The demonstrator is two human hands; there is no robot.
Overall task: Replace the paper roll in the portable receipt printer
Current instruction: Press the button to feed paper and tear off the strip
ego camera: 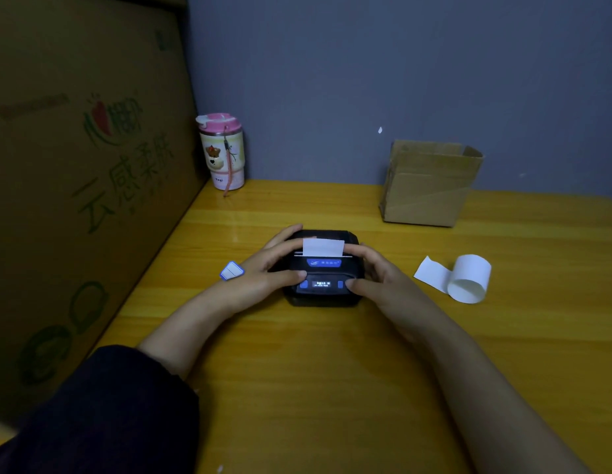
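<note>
While both hands clasp it, the printer (323, 268) sits shut near the middle of the worktop (332, 371), a paper strip (323, 247) poking from its slot.

Left hand (263, 268) wraps the printer's left side, thumb by the small lit screen; right hand (376, 271) wraps the right side, fingers over the lid. A loose paper roll (468, 280) lies well to the right, partly unwound. A small blue-edged label (232, 270) lies just beside the left hand. Toward the back edge stand a cardboard box (429, 184) and, in the back left corner, a pink-lidded cup (221, 152).
</note>
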